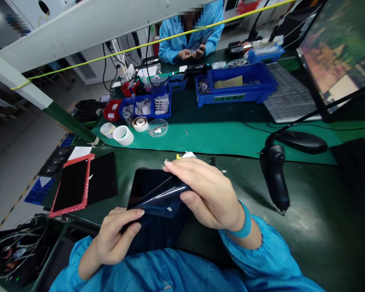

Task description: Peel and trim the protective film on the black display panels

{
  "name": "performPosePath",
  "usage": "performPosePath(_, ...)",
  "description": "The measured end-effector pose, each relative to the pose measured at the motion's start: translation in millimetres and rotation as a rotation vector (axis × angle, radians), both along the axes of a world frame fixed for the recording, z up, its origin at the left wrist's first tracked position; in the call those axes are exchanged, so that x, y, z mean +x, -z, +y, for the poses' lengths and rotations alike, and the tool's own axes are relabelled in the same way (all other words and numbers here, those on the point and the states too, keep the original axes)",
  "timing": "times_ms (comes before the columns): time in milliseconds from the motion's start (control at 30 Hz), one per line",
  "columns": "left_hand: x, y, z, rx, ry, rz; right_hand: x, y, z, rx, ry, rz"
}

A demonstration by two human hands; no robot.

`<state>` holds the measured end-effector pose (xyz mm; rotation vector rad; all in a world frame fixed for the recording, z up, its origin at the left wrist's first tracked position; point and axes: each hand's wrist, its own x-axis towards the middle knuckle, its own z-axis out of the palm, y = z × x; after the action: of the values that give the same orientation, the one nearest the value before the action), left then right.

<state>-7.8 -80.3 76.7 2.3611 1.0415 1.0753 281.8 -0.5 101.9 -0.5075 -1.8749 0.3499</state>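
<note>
Your left hand (pixel 117 235) and right hand (pixel 208 190) pinch opposite sides of a clear film (pixel 162 202) over the dark panel (pixel 141 180) before you; open bench (pixel 241 176) runs rightward to the black screwdriver (pixel 275 174), forward to the green mat's edge (pixel 207 152).

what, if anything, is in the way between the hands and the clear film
Nothing visible: the left hand pinches the clear film at its left end, the right hand holds its right side. The dark panel lies beneath.
</note>
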Motion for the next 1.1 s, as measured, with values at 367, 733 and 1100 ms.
performPosePath(367, 4.2, -0.2, 2.3, 0.014, 0.017, -0.003, -5.1, 3.8, 1.7, 0.091, 0.050, -0.106)
performPosePath(733, 6.8, 1.2, 4.8, 0.037, 0.058, 0.062, -9.9, 3.9, -1.2, 0.132, 0.141, -0.178)
performPosePath(1100, 8.2, 3.4, 4.7, 0.074, 0.042, 0.046, -7.0, 3.6, 0.3, 0.128, 0.081, -0.100)
